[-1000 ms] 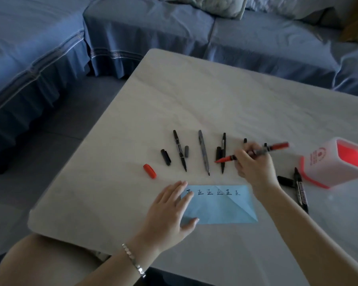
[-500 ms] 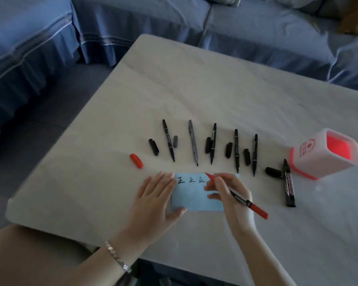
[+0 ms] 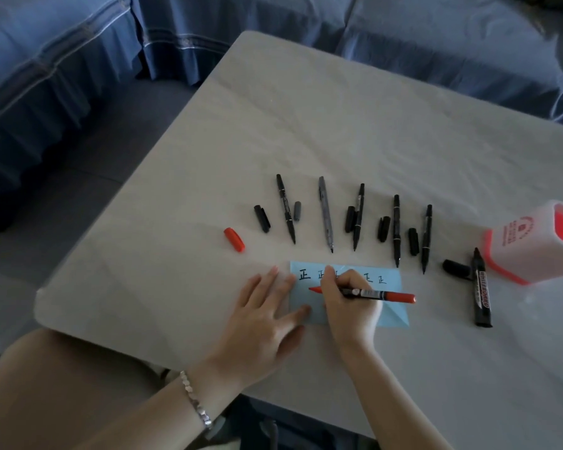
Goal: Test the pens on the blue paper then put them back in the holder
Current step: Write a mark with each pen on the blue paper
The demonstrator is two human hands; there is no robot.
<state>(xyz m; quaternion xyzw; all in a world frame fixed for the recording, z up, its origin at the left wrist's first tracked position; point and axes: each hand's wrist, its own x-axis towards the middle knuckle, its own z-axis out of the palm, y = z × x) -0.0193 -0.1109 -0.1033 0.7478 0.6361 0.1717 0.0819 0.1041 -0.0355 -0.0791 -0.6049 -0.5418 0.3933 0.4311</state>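
A blue paper (image 3: 391, 287) with a row of black characters lies near the table's front edge. My right hand (image 3: 350, 305) grips a red-tipped pen (image 3: 381, 294), its tip pointing left and resting on the paper's left part. My left hand (image 3: 267, 311) lies flat, fingers spread, pressing the paper's left edge. Several uncapped black pens (image 3: 396, 230) lie in a row behind the paper with their caps beside them. The pen's red cap (image 3: 234, 239) lies at the left. A white and red holder (image 3: 540, 241) lies tipped on its side at the right.
A thick black whiteboard marker (image 3: 481, 289) and its cap (image 3: 456, 268) lie just left of the holder. The pale table (image 3: 306, 125) has its corner at the near left. A blue sofa (image 3: 78, 60) wraps round the far and left sides.
My right hand has brought the red pen down from above the pen row to the paper, and the tip has slid to the paper's left part. The left hand stays on the paper.
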